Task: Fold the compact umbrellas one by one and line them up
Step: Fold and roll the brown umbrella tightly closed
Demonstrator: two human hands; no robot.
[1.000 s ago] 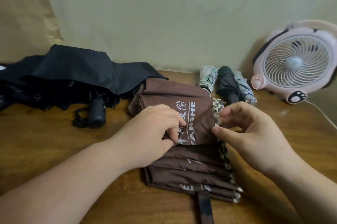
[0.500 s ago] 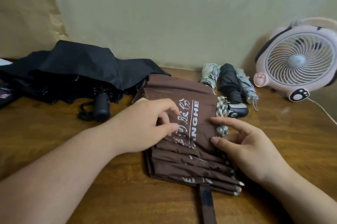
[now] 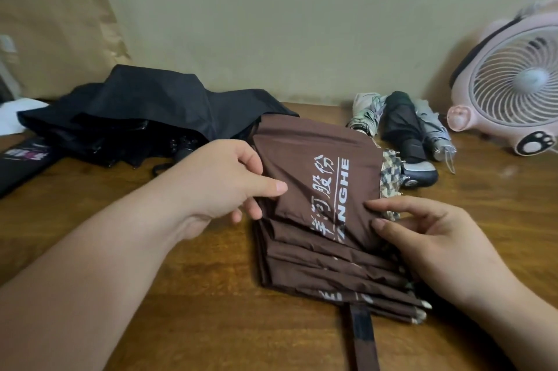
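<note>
The brown umbrella lies on the table at the centre of the frame, its canopy gathered into flat, stacked pleats. Its long axis runs from upper centre to lower centre. The strap trails toward the bottom edge.

The person's hands flank the umbrella across its short axis. The left hand pinches the left edge of the top pleat, thumb on the cloth and fingers curled under it. The right hand sets lightly bent fingertips on the right edge of the same pleat; whether it nips the cloth cannot be told. Neither hand is clearly nearer.

The next wrap should probably run side to side, across the long axis.

Three folded umbrellas lie side by side at upper right, nearer the right hand, so that hand is better placed to set this one beside them. A black umbrella lies loose at upper left.
</note>
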